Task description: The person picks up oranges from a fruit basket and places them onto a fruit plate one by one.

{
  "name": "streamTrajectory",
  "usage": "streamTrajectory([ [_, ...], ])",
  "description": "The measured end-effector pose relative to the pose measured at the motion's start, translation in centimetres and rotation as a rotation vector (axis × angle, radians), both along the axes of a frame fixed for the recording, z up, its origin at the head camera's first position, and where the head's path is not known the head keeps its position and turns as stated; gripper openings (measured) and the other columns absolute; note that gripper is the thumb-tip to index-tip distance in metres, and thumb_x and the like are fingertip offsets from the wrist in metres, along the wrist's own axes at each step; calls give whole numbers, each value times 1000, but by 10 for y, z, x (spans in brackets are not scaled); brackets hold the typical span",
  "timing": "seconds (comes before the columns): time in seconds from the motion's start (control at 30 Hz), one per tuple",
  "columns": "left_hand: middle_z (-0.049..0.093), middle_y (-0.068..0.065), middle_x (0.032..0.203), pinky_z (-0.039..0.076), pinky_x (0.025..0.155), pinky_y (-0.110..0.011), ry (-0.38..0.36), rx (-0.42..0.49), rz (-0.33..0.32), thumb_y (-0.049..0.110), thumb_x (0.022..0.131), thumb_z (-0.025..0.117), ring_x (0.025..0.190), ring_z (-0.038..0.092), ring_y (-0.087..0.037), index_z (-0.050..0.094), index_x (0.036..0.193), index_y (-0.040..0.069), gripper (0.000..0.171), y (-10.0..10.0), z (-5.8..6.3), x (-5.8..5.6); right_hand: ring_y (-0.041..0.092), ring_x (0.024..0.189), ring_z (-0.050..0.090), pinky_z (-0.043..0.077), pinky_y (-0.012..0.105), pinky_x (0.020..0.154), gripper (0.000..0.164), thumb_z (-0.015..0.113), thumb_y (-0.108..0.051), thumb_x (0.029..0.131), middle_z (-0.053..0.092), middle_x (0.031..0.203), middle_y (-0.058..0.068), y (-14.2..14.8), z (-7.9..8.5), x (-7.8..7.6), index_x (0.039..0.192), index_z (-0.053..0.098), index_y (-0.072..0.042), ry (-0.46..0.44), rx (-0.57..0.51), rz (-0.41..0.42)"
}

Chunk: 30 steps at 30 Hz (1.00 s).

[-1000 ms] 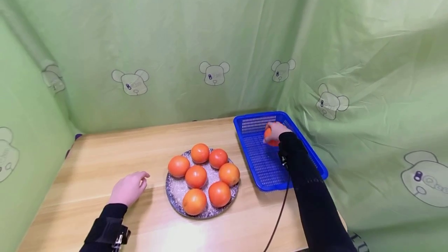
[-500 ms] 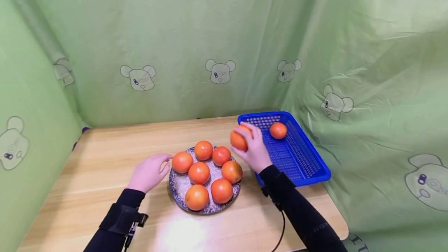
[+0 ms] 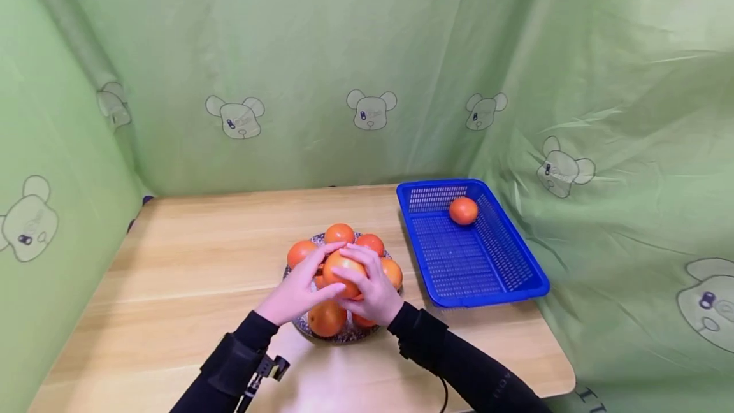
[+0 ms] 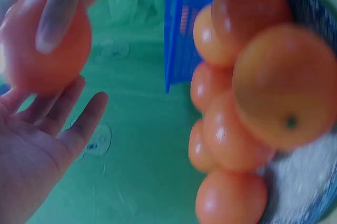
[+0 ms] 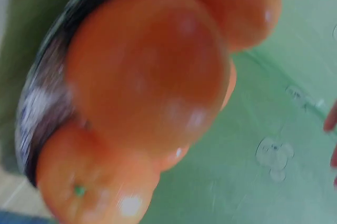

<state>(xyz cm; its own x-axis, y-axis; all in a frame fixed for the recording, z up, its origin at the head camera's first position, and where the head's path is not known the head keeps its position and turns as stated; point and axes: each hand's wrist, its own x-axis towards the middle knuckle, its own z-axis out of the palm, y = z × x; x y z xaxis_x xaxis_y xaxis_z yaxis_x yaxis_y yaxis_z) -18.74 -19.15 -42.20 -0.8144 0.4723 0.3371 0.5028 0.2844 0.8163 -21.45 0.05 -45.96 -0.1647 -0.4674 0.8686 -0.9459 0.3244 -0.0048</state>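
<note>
Over the plate [image 3: 338, 341], my right hand [image 3: 374, 290] grips an orange [image 3: 344, 271], its thumb and fingers spread round the fruit. My left hand [image 3: 294, 295] faces it from the left, fingers stretched out at the same orange. In the left wrist view the left palm [image 4: 31, 155] lies open, with its fingertips right at the underside of the held orange [image 4: 68, 61]; the right hand [image 4: 58, 13] holds that fruit from above. Several more oranges lie on the speckled plate, partly hidden by the hands. Large and blurred, oranges [image 5: 100, 182] fill much of the right wrist view.
To the right of the plate stands a blue plastic basket [image 3: 414, 250] with one orange [image 3: 463, 210] at its back. Both stand on a light wooden table [image 3: 212, 247]. A green curtain [image 3: 298, 145] with mouse-like heads hangs behind and beside it.
My right hand has come out of the basket with an orange, leaving another there, and moved left over the plate. My left hand has moved right, up to the held orange.
</note>
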Motion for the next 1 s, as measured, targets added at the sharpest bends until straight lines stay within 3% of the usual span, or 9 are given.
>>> streamTrajectory([
  [0.13, 51, -4, 139, 52, 95, -32, -43, 47, 21, 21, 84, 75, 118, 56, -20, 42, 141, 12, 66, 8, -1, 5, 42, 114, 50, 46, 50, 99, 39, 66, -28, 90, 48, 123, 26, -9, -2, 6, 118, 52, -5, 39, -18, 31],
  [0.27, 54, -2, 134, 52, 92, -31, -77, 57, 63, 24, 82, 76, 112, 59, -18, 46, 137, 16, 64, 7, -1, 7, 41, 118, 48, 44, 48, 102, 48, 71, -29, 85, 47, 127, 26, -12, -3, 9, 121, 50, -4, -1, 8, 32],
  [0.43, 57, -5, 130, 54, 87, -33, -60, 32, 127, 23, 81, 78, 108, 60, -20, 50, 134, 16, 60, -5, 0, 5, 40, 131, 41, 38, 47, 110, 72, 79, -39, 78, 43, 137, 25, -5, 0, 9, 131, 45, -3, -71, 120, 26],
  [0.57, 57, -7, 129, 53, 85, -36, -96, 44, 165, 19, 80, 78, 104, 60, -23, 51, 133, 16, 60, -21, 3, 0, 41, 132, 42, 33, 48, 113, 74, 78, -36, 78, 45, 139, 26, 14, 7, 6, 133, 47, 1, -112, 144, -6],
  [0.7, 56, -10, 129, 51, 85, -39, -166, 33, 222, 18, 81, 78, 101, 59, -24, 48, 136, 15, 63, -39, 8, -4, 38, 128, 48, 29, 47, 116, 62, 75, -30, 81, 53, 136, 22, 47, 15, 1, 131, 54, 1, -176, 152, -87],
  [0.83, 55, -15, 129, 50, 86, -40, -195, -6, 279, 14, 82, 76, 102, 59, -27, 47, 135, 8, 61, -53, 26, 4, 34, 125, 52, 28, 46, 116, 48, 65, -33, 89, 59, 131, 16, 85, 18, -1, 126, 60, -4, -256, 193, -235],
  [0.93, 55, -15, 129, 50, 87, -39, -184, -42, 307, 19, 82, 76, 103, 59, -26, 47, 134, 8, 60, -65, 19, 2, 34, 123, 54, 29, 47, 115, 41, 67, -28, 87, 62, 128, 16, 116, 17, -3, 121, 63, -5, -320, 217, -347],
  [1.0, 54, -13, 129, 49, 86, -39, -172, -65, 323, 26, 82, 77, 103, 58, -26, 48, 134, 10, 62, -73, 2, -5, 34, 120, 55, 31, 49, 113, 39, 71, -22, 84, 63, 125, 15, 136, 17, -5, 118, 65, -5, -362, 227, -427],
])
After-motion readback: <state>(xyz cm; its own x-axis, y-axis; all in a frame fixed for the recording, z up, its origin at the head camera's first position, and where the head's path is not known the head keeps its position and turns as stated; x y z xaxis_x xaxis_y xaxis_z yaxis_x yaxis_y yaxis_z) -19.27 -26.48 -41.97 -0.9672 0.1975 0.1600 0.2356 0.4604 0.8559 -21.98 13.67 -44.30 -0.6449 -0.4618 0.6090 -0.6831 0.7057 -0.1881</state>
